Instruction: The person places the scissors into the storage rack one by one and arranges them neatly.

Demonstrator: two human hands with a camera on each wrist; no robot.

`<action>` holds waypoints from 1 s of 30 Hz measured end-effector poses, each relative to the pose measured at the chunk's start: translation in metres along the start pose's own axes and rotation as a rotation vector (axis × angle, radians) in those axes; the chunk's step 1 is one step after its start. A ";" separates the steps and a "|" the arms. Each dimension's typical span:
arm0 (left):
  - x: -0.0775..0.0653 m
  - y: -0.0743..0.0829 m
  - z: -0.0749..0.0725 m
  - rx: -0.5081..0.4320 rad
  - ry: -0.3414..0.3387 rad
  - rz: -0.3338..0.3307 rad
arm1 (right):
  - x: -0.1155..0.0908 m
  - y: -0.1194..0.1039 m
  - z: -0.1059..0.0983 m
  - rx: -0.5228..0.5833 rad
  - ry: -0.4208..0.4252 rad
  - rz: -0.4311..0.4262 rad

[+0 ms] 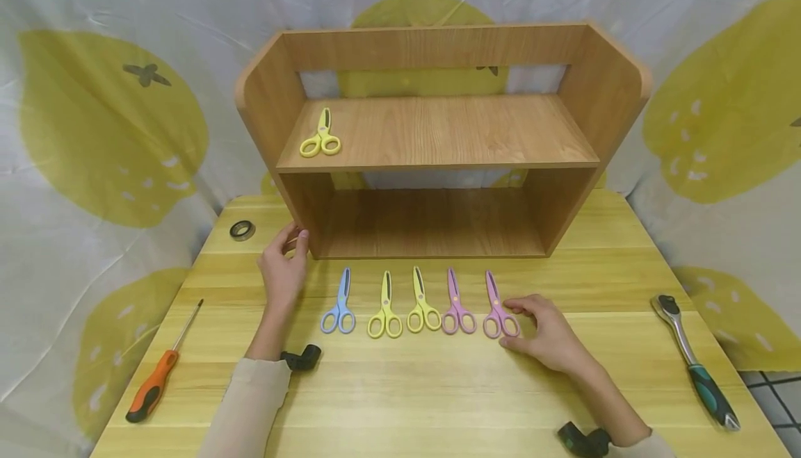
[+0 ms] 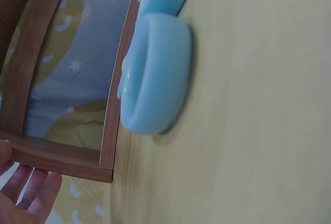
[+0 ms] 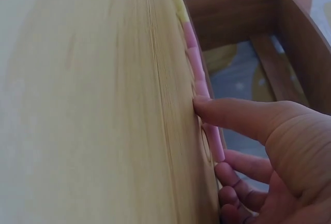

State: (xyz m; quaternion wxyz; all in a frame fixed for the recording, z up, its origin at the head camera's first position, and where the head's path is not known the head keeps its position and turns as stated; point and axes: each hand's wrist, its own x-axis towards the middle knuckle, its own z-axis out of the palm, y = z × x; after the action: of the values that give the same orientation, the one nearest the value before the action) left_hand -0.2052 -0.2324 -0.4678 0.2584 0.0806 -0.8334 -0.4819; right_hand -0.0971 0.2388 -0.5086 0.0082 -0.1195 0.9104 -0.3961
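Observation:
Five scissors lie in a row on the table: blue scissors (image 1: 338,312), two yellow pairs (image 1: 385,315) and two pink pairs. My right hand (image 1: 551,336) is at the rightmost pink scissors (image 1: 498,315), thumb and forefinger spread on either side of the handles. In the right wrist view the thumb (image 3: 232,115) overlaps the pink handle. My left hand (image 1: 284,267) is at the lower left side of the wooden shelf (image 1: 438,165), thumb by its front edge, fingers loosely bent. Another pair of yellow scissors (image 1: 320,140) lies on the upper board at the left.
A roll of tape (image 1: 241,230) and an orange-handled screwdriver (image 1: 153,385) lie at the left. A ratchet wrench (image 1: 694,364) lies near the right table edge. A lemon-print curtain (image 1: 112,131) hangs around the table.

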 end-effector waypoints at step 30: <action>0.000 -0.002 0.001 0.016 0.013 -0.008 | 0.004 -0.015 -0.005 0.091 0.025 0.148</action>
State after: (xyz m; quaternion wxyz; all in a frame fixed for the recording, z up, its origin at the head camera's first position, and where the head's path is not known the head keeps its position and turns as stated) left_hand -0.2059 -0.2328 -0.4697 0.2613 0.0893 -0.8351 -0.4758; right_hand -0.0986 0.2317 -0.4941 0.0315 -0.0467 0.8979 -0.4367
